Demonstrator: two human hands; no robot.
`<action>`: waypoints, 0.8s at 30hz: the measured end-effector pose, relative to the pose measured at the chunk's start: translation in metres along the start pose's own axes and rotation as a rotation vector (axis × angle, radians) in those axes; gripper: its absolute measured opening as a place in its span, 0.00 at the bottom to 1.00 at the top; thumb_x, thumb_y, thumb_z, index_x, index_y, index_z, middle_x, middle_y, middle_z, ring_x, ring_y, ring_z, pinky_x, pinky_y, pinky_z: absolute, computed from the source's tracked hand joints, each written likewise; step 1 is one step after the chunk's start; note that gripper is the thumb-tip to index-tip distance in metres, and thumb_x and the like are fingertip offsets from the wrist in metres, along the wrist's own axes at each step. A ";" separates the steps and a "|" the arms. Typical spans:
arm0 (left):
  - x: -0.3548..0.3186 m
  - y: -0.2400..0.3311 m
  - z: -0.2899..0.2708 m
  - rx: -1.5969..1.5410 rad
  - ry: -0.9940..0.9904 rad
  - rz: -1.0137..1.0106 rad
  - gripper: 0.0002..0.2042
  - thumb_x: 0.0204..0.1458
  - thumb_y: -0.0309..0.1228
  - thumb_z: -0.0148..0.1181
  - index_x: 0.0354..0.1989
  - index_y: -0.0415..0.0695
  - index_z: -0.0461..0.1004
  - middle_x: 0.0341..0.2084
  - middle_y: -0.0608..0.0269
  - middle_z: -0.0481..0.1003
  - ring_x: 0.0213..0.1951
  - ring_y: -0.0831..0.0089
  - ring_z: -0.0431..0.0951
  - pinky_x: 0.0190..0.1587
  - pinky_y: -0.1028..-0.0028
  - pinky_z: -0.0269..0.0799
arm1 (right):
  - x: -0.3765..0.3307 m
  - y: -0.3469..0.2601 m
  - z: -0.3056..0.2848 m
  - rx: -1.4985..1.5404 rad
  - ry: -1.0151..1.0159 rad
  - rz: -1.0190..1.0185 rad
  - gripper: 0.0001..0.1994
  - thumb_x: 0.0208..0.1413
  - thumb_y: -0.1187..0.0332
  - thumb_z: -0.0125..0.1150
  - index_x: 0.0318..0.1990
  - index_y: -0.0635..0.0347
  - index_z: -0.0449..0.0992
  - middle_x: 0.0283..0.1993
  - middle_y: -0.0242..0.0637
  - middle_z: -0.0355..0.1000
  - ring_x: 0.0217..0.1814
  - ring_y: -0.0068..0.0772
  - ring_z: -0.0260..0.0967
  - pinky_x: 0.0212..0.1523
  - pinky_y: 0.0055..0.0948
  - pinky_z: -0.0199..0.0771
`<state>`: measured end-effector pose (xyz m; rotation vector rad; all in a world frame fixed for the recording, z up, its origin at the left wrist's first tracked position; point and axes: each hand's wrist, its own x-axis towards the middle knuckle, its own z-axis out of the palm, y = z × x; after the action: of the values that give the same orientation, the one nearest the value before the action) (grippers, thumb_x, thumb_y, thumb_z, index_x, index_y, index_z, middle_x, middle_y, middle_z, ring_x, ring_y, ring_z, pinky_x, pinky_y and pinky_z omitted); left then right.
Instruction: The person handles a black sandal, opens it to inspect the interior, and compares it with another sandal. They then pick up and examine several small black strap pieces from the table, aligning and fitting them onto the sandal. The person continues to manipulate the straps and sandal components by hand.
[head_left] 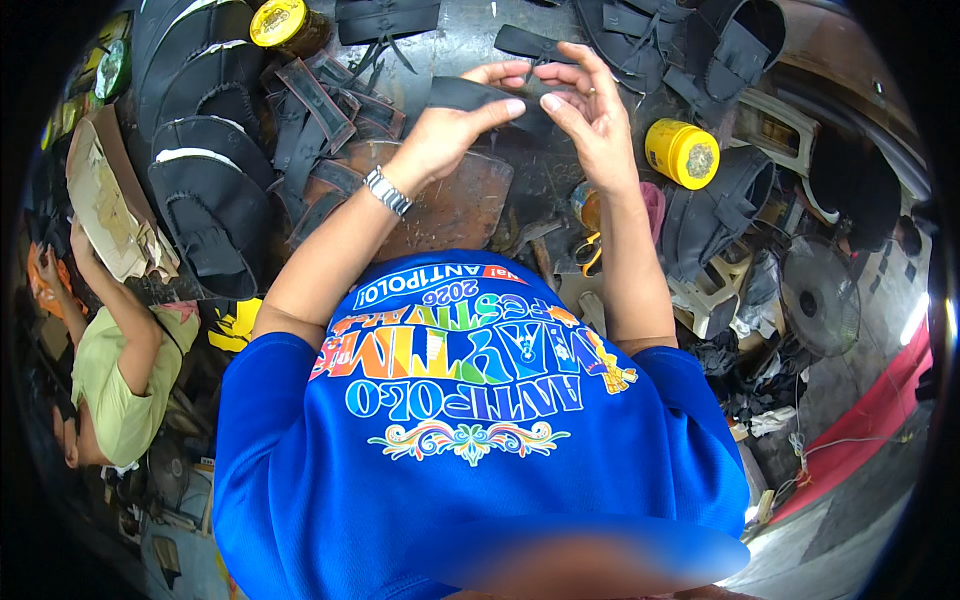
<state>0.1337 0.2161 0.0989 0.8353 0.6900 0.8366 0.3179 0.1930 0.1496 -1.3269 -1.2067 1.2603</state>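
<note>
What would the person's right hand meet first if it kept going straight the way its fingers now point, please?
The right hand points up and leftward in the picture; its fingers already touch the black strap piece held with the left hand. Beyond that lies another black strap on the workbench, though depth is unclear.

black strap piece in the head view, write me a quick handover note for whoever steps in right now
Left hand: pinches the near end of the black strap piece, a metal watch on its wrist.
Right hand: fingers on the strap's other end, both hands holding it above the brown work board.
Around: finished-looking black sandals stacked left, more sandal uppers top right, yellow-lidded cans right and top left, orange-handled scissors by the right forearm.
Done: many sandals already strapped.
Left: this strap is loose in the hands, not joined to any sole. Another person works at far left.
</note>
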 end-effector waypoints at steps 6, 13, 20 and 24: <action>0.010 -0.005 -0.021 -0.391 0.041 -0.161 0.20 0.63 0.30 0.59 0.62 0.40 0.69 0.50 0.61 0.75 0.51 0.74 0.76 0.55 0.73 0.74 | 0.004 0.023 -0.008 0.276 -0.065 0.248 0.26 0.52 0.84 0.62 0.61 0.59 0.71 0.36 0.30 0.71 0.33 0.18 0.70 0.38 0.20 0.72; 0.023 -0.014 -0.038 -0.314 0.155 -0.173 0.15 0.62 0.28 0.59 0.57 0.41 0.73 0.44 0.63 0.78 0.45 0.75 0.79 0.54 0.71 0.78 | 0.009 0.033 -0.015 0.107 0.099 0.197 0.25 0.52 0.87 0.57 0.59 0.61 0.71 0.31 0.27 0.68 0.30 0.18 0.70 0.35 0.20 0.71; 0.057 -0.015 -0.041 0.195 0.203 -0.066 0.17 0.56 0.24 0.66 0.54 0.41 0.74 0.39 0.65 0.79 0.41 0.81 0.78 0.40 0.81 0.76 | 0.010 0.048 -0.024 0.093 0.247 0.243 0.24 0.54 0.86 0.54 0.60 0.63 0.69 0.28 0.28 0.69 0.28 0.21 0.72 0.33 0.20 0.70; 0.080 -0.010 -0.039 0.865 0.189 0.171 0.20 0.49 0.29 0.72 0.52 0.46 0.77 0.52 0.62 0.74 0.32 0.82 0.77 0.36 0.79 0.73 | 0.016 0.062 -0.026 0.017 0.357 0.218 0.24 0.53 0.85 0.56 0.59 0.64 0.68 0.26 0.27 0.68 0.26 0.20 0.71 0.30 0.20 0.69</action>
<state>0.1462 0.2934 0.0557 1.6196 1.1912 0.7673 0.3480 0.2024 0.0877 -1.6233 -0.8171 1.1167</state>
